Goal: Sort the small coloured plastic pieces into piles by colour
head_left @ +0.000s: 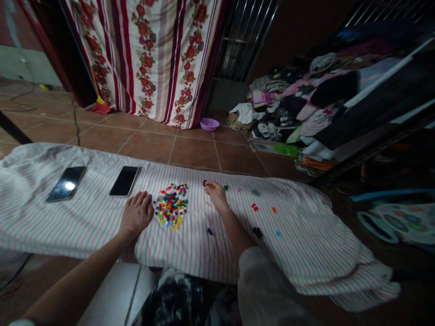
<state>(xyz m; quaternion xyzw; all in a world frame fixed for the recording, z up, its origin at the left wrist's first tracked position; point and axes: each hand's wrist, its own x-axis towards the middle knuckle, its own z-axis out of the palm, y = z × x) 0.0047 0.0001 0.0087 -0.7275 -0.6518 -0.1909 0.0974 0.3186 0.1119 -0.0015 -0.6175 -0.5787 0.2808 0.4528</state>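
A heap of small multicoloured cube-like pieces (171, 206) lies on the striped cloth (115, 226) in front of me. My left hand (137, 213) rests palm down just left of the heap, fingers stretched out and holding nothing. Right of the heap, my right hand (216, 195) pinches at a small dark brown piece (204, 183), low over the cloth. Small groups sorted by colour sit around and beyond my right arm: green (226, 187), pink (238, 189), grey (255, 192), red (254, 207), orange (273, 210), black (257, 232), light blue (278, 233) and purple (210, 231).
Two phones, one (66, 183) at far left and one (124, 181) near my left hand, lie on the cloth. Beyond the tiled floor hang a floral curtain (146, 59) and a purple basin (210, 124) stands below it. Piled clothes (292, 99) fill the back right.
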